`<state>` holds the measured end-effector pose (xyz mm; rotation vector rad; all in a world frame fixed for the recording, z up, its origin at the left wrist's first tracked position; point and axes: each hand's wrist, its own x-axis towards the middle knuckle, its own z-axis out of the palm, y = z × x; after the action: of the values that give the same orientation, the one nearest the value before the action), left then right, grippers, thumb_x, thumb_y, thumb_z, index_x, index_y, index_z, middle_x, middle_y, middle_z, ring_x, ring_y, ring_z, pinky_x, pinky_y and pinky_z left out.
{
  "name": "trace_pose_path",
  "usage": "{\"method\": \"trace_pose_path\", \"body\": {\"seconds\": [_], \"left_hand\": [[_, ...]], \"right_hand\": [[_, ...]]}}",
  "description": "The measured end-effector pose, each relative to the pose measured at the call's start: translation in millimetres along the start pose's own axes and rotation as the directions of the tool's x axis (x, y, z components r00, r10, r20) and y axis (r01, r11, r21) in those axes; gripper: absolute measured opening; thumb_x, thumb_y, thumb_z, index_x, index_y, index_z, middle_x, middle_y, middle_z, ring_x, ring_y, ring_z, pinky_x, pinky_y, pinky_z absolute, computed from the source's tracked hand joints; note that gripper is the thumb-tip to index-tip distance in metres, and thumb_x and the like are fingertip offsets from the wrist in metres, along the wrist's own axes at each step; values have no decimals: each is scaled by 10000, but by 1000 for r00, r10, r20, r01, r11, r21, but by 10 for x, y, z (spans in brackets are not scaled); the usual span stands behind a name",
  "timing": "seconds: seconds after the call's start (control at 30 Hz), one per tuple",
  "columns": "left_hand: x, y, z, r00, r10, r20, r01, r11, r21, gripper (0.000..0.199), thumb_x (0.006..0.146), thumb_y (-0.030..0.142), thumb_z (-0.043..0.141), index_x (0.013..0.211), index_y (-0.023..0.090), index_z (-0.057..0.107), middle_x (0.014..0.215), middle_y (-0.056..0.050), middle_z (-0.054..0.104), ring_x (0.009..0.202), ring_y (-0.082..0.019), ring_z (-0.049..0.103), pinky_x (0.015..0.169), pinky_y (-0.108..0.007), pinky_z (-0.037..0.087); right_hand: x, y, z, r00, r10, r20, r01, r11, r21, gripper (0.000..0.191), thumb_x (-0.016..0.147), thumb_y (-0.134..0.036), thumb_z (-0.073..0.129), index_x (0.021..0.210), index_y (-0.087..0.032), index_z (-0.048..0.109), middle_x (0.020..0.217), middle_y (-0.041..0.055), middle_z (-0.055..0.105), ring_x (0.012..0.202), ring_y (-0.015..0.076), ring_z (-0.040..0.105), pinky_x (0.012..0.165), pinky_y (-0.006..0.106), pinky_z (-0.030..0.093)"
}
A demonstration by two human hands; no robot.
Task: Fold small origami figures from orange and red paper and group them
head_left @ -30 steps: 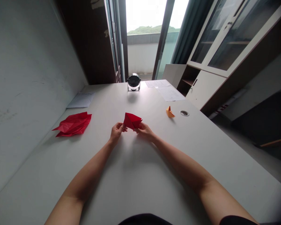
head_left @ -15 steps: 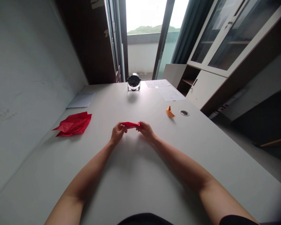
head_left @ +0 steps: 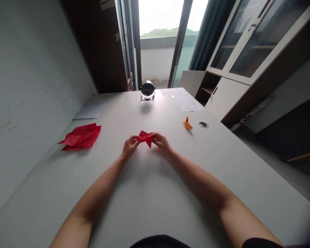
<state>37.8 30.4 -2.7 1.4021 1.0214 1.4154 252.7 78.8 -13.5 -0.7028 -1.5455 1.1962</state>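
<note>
A small folded red paper (head_left: 146,137) is held between my two hands above the white table (head_left: 144,193). One pointed flap sticks up at its back and another points down toward me. My left hand (head_left: 131,145) pinches its left end between thumb and fingers. On the other side, my right hand (head_left: 160,141) grips the right end, its fingertips partly hidden behind the paper. Beyond my right hand stands a small folded orange paper piece (head_left: 187,123). Crumpled red paper sheets (head_left: 81,137) lie to the left, apart from my hands.
A round black device on a metal stand (head_left: 147,90) is at the table's far end. Printed papers lie at the back right (head_left: 187,102) and back left (head_left: 90,110). A cable hole (head_left: 203,125) is near the right edge. The wall (head_left: 36,103) borders the left side.
The red paper was a flat narrow strip between my hands; now pointed flaps stand out from it, one up and one down. My hands have moved only slightly.
</note>
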Motion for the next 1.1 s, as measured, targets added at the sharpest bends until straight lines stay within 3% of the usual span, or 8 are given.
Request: {"method": "trace_pose_path", "body": {"seconds": [0.1,0.2,0.47,0.7,0.83,1.0,1.1], "left_hand": [[17,-52,-20,999,6,-31,-6,1000,-11,254,843,387,726,966,167,694,955,-74,707,905,-199,677,837,-324,532],[25,-94,-31,999,1,-36,-2,1000,-15,217,841,357,716,947,169,699,948,-70,714,908,-200,681,852,-331,534],[-13,-86,14,999,-43,7,43,998,54,209,817,341,715,922,172,651,851,-33,690,788,-163,659,739,-278,518],[-36,28,46,991,-129,42,131,990,-49,403,825,469,716,1064,195,542,830,-26,723,757,-180,693,723,-305,546],[-36,69,53,983,-172,67,176,983,-61,522,804,502,740,1169,174,565,818,-35,733,756,-190,704,697,-297,553],[-45,60,74,977,-185,103,193,979,-64,466,799,520,744,1065,148,657,948,-87,748,837,-213,711,716,-316,565],[-57,49,79,981,-170,95,175,984,-43,441,804,504,748,1049,144,677,904,-79,742,799,-199,699,708,-313,558]], "right_hand": [[-3,-3,15,992,103,71,-110,989,94,381,754,-504,793,947,-196,678,869,61,716,809,200,686,764,379,593],[-14,-7,16,985,140,105,-148,987,70,387,764,-522,778,916,-181,678,847,67,733,787,192,691,750,353,576],[-34,-19,2,987,150,50,-147,987,-63,407,809,-570,714,768,-183,596,694,34,699,645,155,636,631,282,498],[-55,-24,34,983,171,68,-164,982,-91,449,772,-605,729,751,-197,542,639,14,661,613,167,638,581,280,485],[-55,-27,30,983,156,97,-149,985,-84,446,774,-589,733,745,-204,510,632,-2,635,603,159,617,567,270,463],[-54,-39,21,985,132,111,-117,984,-133,425,788,-554,726,744,-209,480,624,-21,602,594,143,571,555,254,417],[-68,-61,30,982,137,128,-111,975,-191,419,793,-542,714,742,-214,459,633,-31,586,584,128,517,551,247,392]]}}
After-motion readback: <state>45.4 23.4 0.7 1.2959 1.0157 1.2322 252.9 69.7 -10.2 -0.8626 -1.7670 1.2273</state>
